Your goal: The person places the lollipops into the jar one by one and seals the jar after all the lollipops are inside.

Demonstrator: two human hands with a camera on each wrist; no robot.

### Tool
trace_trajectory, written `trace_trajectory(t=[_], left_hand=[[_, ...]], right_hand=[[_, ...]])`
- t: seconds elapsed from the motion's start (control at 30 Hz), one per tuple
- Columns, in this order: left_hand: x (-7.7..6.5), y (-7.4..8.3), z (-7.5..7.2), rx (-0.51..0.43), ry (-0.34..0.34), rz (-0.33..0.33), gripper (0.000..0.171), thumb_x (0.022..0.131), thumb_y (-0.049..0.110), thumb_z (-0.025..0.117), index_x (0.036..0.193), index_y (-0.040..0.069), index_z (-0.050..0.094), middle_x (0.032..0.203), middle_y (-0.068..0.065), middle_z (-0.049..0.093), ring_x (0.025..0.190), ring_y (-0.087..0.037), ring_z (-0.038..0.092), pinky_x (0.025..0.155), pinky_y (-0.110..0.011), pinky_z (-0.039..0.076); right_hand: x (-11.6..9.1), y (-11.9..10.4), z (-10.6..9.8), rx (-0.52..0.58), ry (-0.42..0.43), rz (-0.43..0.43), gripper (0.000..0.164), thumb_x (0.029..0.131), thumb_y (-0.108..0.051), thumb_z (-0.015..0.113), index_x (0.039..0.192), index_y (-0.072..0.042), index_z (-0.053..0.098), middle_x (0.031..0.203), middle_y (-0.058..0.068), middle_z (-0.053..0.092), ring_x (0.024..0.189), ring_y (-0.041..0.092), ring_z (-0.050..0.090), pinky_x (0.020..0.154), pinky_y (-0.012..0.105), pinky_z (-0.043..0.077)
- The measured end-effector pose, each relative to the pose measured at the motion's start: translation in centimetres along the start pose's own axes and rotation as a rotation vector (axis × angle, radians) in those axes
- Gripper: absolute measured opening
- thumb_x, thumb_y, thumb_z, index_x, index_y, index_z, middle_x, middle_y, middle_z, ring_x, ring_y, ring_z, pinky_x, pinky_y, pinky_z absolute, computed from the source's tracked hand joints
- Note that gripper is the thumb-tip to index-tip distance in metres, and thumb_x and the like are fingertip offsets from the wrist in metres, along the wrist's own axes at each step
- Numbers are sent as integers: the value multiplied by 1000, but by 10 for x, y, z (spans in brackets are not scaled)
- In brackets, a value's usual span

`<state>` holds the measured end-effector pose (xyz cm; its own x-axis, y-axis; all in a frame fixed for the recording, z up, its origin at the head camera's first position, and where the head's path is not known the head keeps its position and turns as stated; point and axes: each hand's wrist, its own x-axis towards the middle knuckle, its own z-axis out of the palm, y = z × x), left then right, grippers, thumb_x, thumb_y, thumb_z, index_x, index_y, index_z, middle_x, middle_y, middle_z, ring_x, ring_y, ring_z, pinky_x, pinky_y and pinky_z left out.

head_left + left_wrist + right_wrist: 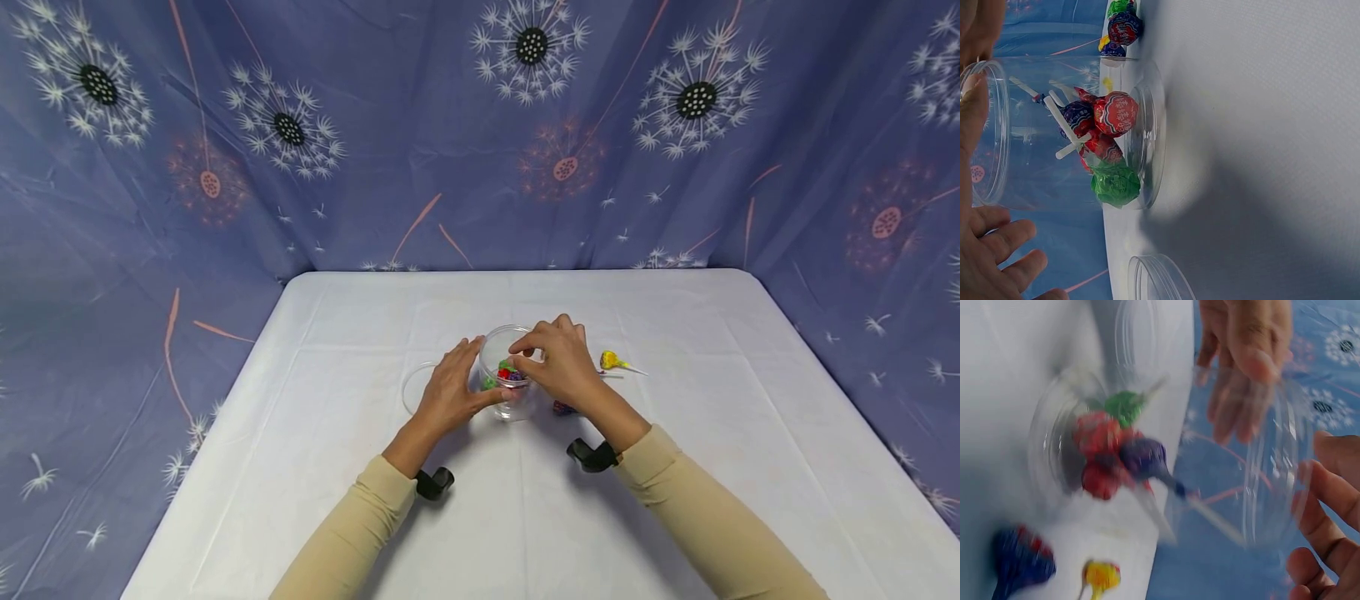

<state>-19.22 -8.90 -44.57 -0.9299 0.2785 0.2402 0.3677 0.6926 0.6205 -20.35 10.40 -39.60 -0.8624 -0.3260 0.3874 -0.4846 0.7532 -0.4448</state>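
A clear plastic jar (512,408) stands upright on the table with several wrapped lollipops in it: red (1116,114), purple (1143,456) and green (1115,185). My left hand (452,392) holds the jar from the left, thumb across its front and fingers around the far side. Over the mouth hovers my right hand (561,358), its fingers loosely bent, thumb and index tips apart and nothing visible between them. In the right wrist view its fingers are beside the rim. Right of the jar lie a yellow lollipop (609,360) and a dark blue one (1022,559), partly hidden in the head view.
A clear round lid (406,390) lies left of the jar, partly behind my left hand. Beyond the jar, a green-wrapped lollipop (1120,7) shows in the left wrist view. White cloth (360,333) covers the table, and a blue dandelion-print curtain (420,125) hangs behind it.
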Motion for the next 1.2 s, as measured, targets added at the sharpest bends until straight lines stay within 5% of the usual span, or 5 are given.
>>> trace_trajectory(t=[0.17,0.4,0.8,1.2], left_hand=[[1,0,0,-3,-6,-5,99,68,48,80,146,9,34,149,-11,40,142,-29,32,117,-48,25],[1,0,-1,-26,-47,-81,103,67,53,79,150,16,28,152,-10,35,144,-26,27,117,-50,24],[3,2,1,-7,-24,-29,98,69,48,79,147,10,33,150,-11,38,143,-27,29,118,-47,23],[2,3,2,-31,-35,-59,99,68,48,80,148,13,32,151,-10,37,144,-26,28,118,-49,23]], right_hand=[[-18,16,-20,70,89,47,14,80,-25,75,91,-16,75,77,-1,61,81,18,42,76,37,26],[-46,41,-32,70,72,127,12,80,-23,75,90,-15,75,79,-2,62,81,19,42,76,34,24],[-93,80,-1,22,-33,254,16,77,-20,77,91,-13,76,86,0,71,81,19,45,71,34,26],[-104,91,10,-103,-65,280,16,74,-23,79,89,-16,77,83,0,68,77,19,47,66,35,28]])
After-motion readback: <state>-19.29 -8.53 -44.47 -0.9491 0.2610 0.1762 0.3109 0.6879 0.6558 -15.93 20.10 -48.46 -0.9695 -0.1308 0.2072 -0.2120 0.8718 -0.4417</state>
